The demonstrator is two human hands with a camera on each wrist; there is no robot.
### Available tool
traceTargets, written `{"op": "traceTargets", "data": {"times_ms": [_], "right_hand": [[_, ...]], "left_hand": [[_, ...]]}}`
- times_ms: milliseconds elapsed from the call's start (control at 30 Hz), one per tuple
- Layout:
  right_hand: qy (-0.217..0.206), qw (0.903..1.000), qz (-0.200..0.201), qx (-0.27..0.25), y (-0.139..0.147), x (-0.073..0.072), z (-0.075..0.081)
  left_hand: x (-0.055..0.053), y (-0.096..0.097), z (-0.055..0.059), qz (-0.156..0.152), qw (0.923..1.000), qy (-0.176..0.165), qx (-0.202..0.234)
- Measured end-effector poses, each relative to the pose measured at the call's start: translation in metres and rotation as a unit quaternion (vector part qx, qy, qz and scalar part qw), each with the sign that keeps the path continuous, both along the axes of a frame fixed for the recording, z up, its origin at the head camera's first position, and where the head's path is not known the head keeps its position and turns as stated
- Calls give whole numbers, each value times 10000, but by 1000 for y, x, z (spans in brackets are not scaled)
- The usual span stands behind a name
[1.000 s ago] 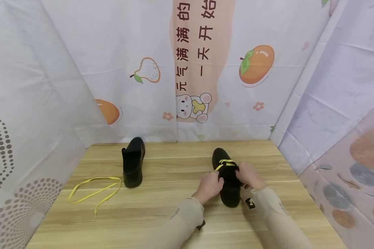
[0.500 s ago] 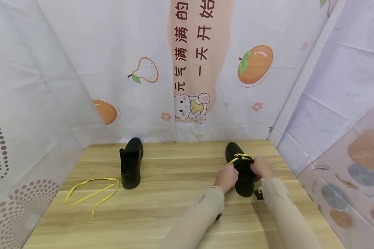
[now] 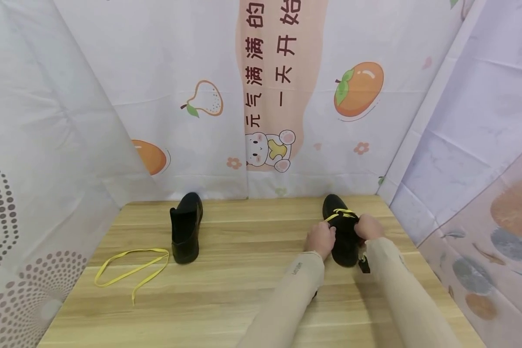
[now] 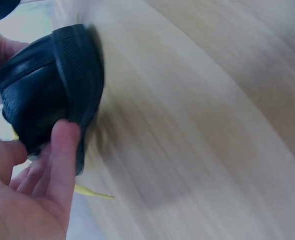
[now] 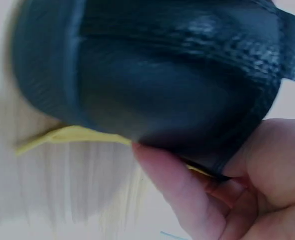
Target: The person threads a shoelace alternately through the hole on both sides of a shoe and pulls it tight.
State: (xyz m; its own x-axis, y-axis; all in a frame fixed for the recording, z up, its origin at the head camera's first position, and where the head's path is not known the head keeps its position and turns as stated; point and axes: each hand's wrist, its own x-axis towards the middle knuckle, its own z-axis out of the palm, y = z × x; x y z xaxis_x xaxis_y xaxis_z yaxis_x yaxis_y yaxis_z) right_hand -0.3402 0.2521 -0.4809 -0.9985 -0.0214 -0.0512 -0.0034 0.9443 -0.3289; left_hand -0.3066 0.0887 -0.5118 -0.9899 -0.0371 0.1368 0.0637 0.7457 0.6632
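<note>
A black shoe (image 3: 345,249) with a yellow shoelace (image 3: 344,211) threaded across its front lies at the table's far right, toe pointing away. My left hand (image 3: 321,239) grips its left side by the opening, thumb and fingers pinching the edge. On the other side, my right hand (image 3: 369,227) pinches the right edge. In the right wrist view a lace end (image 5: 80,134) trails past the fingers beside the shoe's dark leather side (image 5: 172,90). The left wrist view shows the heel (image 4: 85,75) near the wood surface.
A second black shoe (image 3: 185,237), with no lace visible, stands at the left of the wooden table (image 3: 235,270). A loose yellow shoelace (image 3: 132,279) lies looped beside it. Printed curtains (image 3: 191,145) hang behind and at both sides.
Both hands have moved the laced shoe to the right and farther back on the table, keeping their grip on its sides. The other shoe and loose lace stay put.
</note>
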Motion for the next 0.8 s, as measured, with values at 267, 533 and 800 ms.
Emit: {"op": "traceTargets", "data": {"times_ms": [267, 533, 800], "right_hand": [[-219, 9993, -78, 292, -4, -7, 2], [-245, 9994, -65, 251, 1, -11, 6], [-244, 9997, 38, -17, 13, -13, 1]], "left_hand": [[7, 5, 0, 235, 9975, 42, 669], [5, 6, 1, -253, 9755, -912, 1987], [0, 3, 0, 136, 9617, -1045, 2529]]}}
